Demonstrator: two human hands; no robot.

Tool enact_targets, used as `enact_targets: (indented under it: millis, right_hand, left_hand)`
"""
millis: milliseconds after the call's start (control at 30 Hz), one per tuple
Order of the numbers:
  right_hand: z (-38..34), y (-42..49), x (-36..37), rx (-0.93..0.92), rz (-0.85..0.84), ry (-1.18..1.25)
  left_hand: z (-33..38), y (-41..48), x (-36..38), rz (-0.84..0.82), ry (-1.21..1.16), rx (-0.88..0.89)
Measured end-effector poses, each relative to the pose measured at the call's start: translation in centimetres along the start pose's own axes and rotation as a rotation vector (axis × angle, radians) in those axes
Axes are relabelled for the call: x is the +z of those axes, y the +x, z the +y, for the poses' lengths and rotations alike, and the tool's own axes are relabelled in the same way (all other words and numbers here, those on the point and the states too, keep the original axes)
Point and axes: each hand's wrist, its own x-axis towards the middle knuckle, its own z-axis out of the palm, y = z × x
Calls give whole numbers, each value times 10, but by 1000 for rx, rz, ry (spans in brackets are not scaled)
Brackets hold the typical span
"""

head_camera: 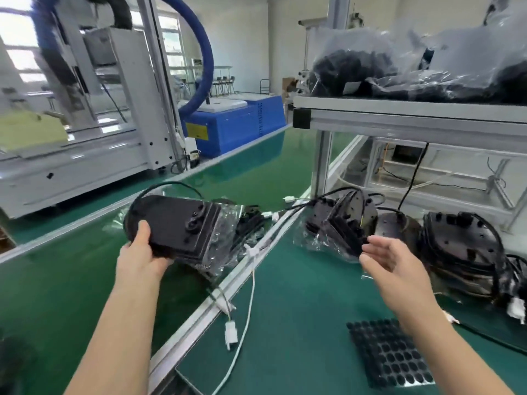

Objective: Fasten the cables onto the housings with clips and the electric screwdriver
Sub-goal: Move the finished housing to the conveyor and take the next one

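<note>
A flat black plastic housing [174, 223], rounded at its far end, is held up over the green conveyor belt [57, 280] by the left hand [139, 252]. The thumb lies on its top face and the fingers are curled beneath its near edge. A thin black cable [168, 183] loops around the housing's far side. Just under and beside it lies crumpled clear plastic wrap [228, 240], with more dark parts inside that are blurred.

The right hand [390, 260] hangs above the green work mat [299, 309], fingers loosely spread and gripping nothing. Its fingertips are close to a second black housing in a clear bag [339, 223]; whether they touch it is hard to tell.

Right of that hand stands a stack of round black housings [462, 246] with cables wound about them. An aluminium rail [199, 317] divides the belt from the mat, and a white wire with a white connector [231, 332] trails across it. A black tray of round pads [390, 354] lies on the mat near the right forearm. Overhead, a grey metal shelf [399, 115] carries black parts in clear bags [370, 67]. Across the belt are a blue cabinet [228, 126] and a blue corrugated hose [206, 52].
</note>
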Motion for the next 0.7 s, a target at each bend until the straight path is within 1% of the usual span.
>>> enact_targets:
  millis: [100,167,233,300,400,433,500,600,667,700]
  right_hand:
    - [27,29,5,80,32,-167]
    - [40,51,7,83,63,-298]
    - [45,72,10,80,92,-363]
    - [46,93,16,102,106,-358]
    - [43,120,29,179,98,-305]
    - [43,127,33,217,86,-309]
    - [45,136,37,244,73,-383]
    - [45,140,40,189,88,-492]
    - [45,140,42,139,75,-552]
    - [46,141,43,122,71,-562]
  left_hand:
    - [-4,20,-27,211,44,55]
    - [-12,26,-43,326,159,64]
    - [-23,34,-55,315,264,69]
    - [-30,38,-56,322,308,80]
    - [-36,38,-40,499,452,194]
    - [-37,37,-35,529,497,239]
    - [-39,34,-29,527,594,306]
    - [-37,33,-32,548,775,368]
    - [-34,24,-29,555,879,484]
    - [-35,16,-23,527,889,569]
